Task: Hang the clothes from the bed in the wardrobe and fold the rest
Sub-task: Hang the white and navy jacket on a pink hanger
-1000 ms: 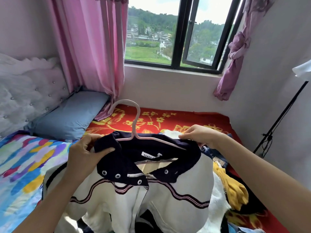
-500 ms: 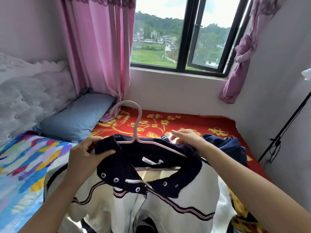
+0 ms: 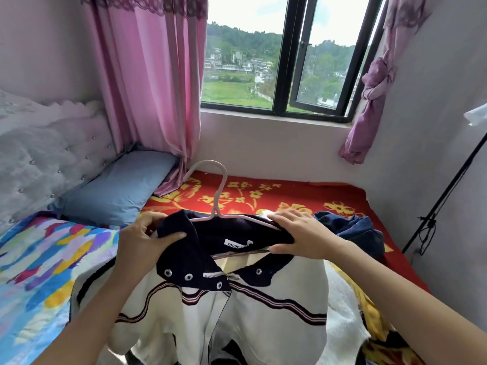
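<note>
Bare forearms (image 3: 87,312), bare left hand (image 3: 142,241), right hand (image 3: 303,235)

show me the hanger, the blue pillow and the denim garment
hanger (image 3: 220,193): head view, shank of its hook
blue pillow (image 3: 118,188): head view, middle of its top face
denim garment (image 3: 361,230): head view, crumpled upper fold

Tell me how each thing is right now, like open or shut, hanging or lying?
jacket, on the hanger, open at the collar.
hanger, inside the jacket, hook sticking up.
left hand, grips the collar.
right hand, grips the jacket's shoulder.
window, right pane swung open.
pink curtain, hanging loose.
purple curtain, tied in a knot.
denim clothes, crumpled on the bed.
</note>
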`<state>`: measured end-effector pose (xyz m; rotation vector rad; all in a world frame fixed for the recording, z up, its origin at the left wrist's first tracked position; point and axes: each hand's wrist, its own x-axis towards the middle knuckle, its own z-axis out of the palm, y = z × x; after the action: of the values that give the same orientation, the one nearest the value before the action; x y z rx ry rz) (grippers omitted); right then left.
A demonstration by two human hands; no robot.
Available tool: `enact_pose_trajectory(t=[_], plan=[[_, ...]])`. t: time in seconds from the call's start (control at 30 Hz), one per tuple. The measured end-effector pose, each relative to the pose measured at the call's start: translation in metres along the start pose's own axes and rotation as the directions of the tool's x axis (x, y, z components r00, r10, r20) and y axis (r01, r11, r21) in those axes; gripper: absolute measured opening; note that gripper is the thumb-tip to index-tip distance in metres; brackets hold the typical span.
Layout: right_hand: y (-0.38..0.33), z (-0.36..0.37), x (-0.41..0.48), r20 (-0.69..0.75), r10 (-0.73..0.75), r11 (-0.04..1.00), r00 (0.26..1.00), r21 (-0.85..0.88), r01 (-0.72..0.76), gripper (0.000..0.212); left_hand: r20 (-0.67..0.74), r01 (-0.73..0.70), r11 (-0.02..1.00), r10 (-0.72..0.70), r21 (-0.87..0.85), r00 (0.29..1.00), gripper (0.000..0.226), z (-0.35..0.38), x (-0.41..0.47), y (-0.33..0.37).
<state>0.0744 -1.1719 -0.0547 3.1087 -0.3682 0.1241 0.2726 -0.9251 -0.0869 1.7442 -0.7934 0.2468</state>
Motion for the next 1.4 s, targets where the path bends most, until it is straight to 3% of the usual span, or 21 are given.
enact_pose_trajectory(t=[0.1, 0.17, 0.2, 0.3, 0.4, 0.43, 0.5, 0.57, 0.6, 0.8, 0.9, 1.0, 1.13, 1.2, 1.27, 1.3, 1.4], plan=[[-0.022, -0.016, 0.013, -0.173, -0.090, 0.993, 0.981, 0.059, 0.102, 0.068, 0.009, -0.023, 0.999, 0.024, -0.031, 1.000, 0.043, -0.001, 0.007, 0.004], [-0.042, -0.024, 0.026, -0.195, -0.142, 0.976, 0.971, 0.134, 0.169, 0.031, 0.054, -0.021, 0.999, 0.023, -0.045, 0.998, 0.045, -0.002, 0.008, 0.008], [-0.048, -0.027, 0.030, -0.151, -0.130, 0.971, 0.980, 0.179, 0.157, 0.023, 0.086, -0.011, 0.999, 0.016, -0.053, 0.996, 0.044, -0.004, 0.010, 0.008], [-0.064, -0.039, 0.046, -0.047, -0.026, 0.952, 0.999, 0.303, 0.039, 0.030, 0.271, 0.063, 0.997, -0.049, -0.043, 0.961, 0.040, -0.033, 0.020, 0.003], [-0.079, -0.051, 0.066, -0.060, -0.017, 0.893, 0.998, 0.448, 0.043, 0.030, 0.411, 0.082, 0.995, -0.095, 0.049, 0.907, 0.035, -0.066, 0.026, -0.004], [-0.090, -0.057, 0.073, -0.063, -0.053, 0.904, 0.997, 0.420, 0.075, 0.030, 0.393, 0.095, 0.994, -0.108, 0.052, 0.913, 0.035, -0.082, 0.021, -0.006], [-0.104, -0.068, 0.084, -0.153, -0.168, 0.965, 0.974, 0.175, 0.194, 0.032, 0.327, 0.120, 0.992, -0.123, 0.030, 0.937, 0.034, -0.108, 0.010, -0.012], [-0.114, -0.081, 0.092, -0.240, -0.309, 0.951, 0.920, -0.079, 0.299, 0.032, 0.257, 0.169, 0.985, -0.168, 0.019, 0.952, 0.030, -0.140, -0.003, -0.016], [-0.118, -0.087, 0.096, -0.244, -0.351, 0.936, 0.904, -0.126, 0.329, 0.034, 0.227, 0.198, 0.980, -0.194, 0.003, 0.955, 0.027, -0.155, -0.009, -0.016], [-0.172, -0.107, 0.119, -0.117, -0.342, 0.925, 0.932, 0.132, 0.356, 0.038, 0.021, 0.257, 0.966, -0.258, 0.028, 0.966, 0.021, -0.214, -0.039, 0.007], [-0.199, -0.110, 0.122, -0.143, -0.391, 0.828, 0.909, 0.377, 0.416, 0.041, -0.097, 0.241, 0.963, -0.231, 0.119, 0.968, 0.022, -0.235, -0.060, 0.034], [-0.224, -0.109, 0.121, -0.158, -0.474, 0.724, 0.866, 0.490, 0.486, 0.043, -0.242, 0.244, 0.952, -0.196, 0.185, 0.950, 0.028, -0.252, -0.093, 0.066], [-0.265, -0.104, 0.111, -0.159, -0.650, 0.583, 0.743, 0.523, 0.622, 0.044, -0.424, 0.354, 0.892, -0.215, 0.282, 0.880, 0.032, -0.277, -0.151, 0.106], [-0.283, -0.101, 0.103, -0.166, -0.699, 0.547, 0.695, 0.502, 0.670, 0.045, -0.468, 0.410, 0.855, -0.234, 0.318, 0.852, 0.037, -0.287, -0.174, 0.114], [-0.311, -0.088, 0.088, -0.160, -0.785, 0.465, 0.598, 0.485, 0.741, 0.047, -0.537, 0.497, 0.786, -0.256, 0.368, 0.804, 0.041, -0.298, -0.213, 0.130], [-0.315, -0.083, 0.085, -0.145, -0.791, 0.469, 0.595, 0.479, 0.742, 0.047, -0.533, 0.514, 0.770, -0.273, 0.378, 0.801, 0.043, -0.300, -0.220, 0.130], [-0.364, -0.075, 0.050, -0.093, -0.887, 0.359, 0.452, 0.478, 0.802, 0.049, -0.655, 0.626, 0.670, -0.270, 0.398, 0.706, 0.052, -0.317, -0.286, 0.156]])
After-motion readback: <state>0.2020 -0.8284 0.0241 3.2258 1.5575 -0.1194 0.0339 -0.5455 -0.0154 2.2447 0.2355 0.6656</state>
